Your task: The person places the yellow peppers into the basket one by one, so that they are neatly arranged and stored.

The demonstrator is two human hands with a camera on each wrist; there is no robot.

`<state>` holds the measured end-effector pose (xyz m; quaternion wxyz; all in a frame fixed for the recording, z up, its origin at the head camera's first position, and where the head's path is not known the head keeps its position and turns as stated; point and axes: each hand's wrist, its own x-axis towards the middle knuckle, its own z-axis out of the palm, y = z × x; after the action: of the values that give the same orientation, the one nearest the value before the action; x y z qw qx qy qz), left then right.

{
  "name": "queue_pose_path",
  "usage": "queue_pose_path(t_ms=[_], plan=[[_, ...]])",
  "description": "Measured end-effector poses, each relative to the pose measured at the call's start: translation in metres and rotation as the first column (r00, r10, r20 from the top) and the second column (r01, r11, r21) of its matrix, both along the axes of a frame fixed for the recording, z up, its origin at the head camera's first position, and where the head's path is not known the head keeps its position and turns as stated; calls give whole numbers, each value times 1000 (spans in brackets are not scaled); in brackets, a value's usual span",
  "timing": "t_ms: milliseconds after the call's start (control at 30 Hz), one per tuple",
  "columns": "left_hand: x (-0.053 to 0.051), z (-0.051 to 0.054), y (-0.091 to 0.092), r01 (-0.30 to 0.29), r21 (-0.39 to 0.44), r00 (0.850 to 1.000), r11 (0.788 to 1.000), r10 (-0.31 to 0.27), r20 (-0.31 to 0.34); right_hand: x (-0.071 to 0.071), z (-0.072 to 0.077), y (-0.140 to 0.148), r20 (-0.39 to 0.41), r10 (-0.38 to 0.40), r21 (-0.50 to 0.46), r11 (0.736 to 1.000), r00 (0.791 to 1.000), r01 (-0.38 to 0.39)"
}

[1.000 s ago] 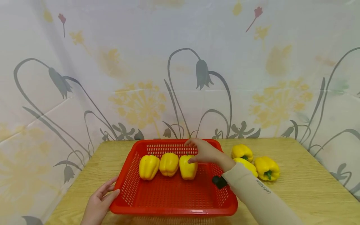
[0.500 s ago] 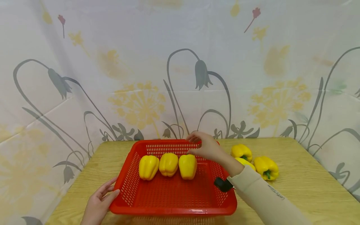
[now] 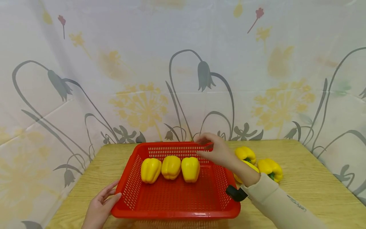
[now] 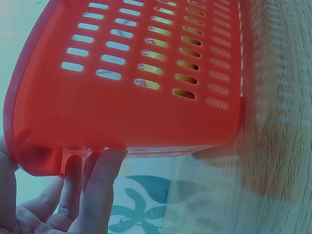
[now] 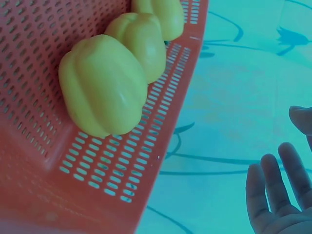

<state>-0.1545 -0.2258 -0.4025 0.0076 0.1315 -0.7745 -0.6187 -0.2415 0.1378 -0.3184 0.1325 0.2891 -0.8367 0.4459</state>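
While the left hand (image 3: 100, 205) pinches the rim at the basket's left side, near its front corner, the right hand (image 3: 218, 152) is raised by the basket's back right corner. That right hand is fairly wide, thumb apart from the fingers, and holds nothing; in the right wrist view it is clear of the basket's wall. The left hand's grip is narrow, its fingers tucked beneath the basket's lip.

Three yellow peppers sit inside the red basket (image 3: 175, 215), side by side in a row toward its back wall: the left pepper (image 3: 151, 170), the middle pepper (image 3: 171, 167) and the right pepper (image 3: 190, 170). To the right of the basket, three more peppers (image 3: 270, 168) lie grouped on the wooden table (image 3: 311, 184), partly hidden by the right arm. A black device (image 3: 236, 193) at the right wrist overlaps the basket's right rim. Behind the basket hangs a flowered sheet (image 3: 128, 31).
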Motion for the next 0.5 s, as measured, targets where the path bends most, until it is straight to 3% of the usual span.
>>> queue_pose_path(t_ms=[500], plan=[[0,0,0,4,1,1000,1000,-4,15,18,5,28,-13,-77,27,997,997,77]])
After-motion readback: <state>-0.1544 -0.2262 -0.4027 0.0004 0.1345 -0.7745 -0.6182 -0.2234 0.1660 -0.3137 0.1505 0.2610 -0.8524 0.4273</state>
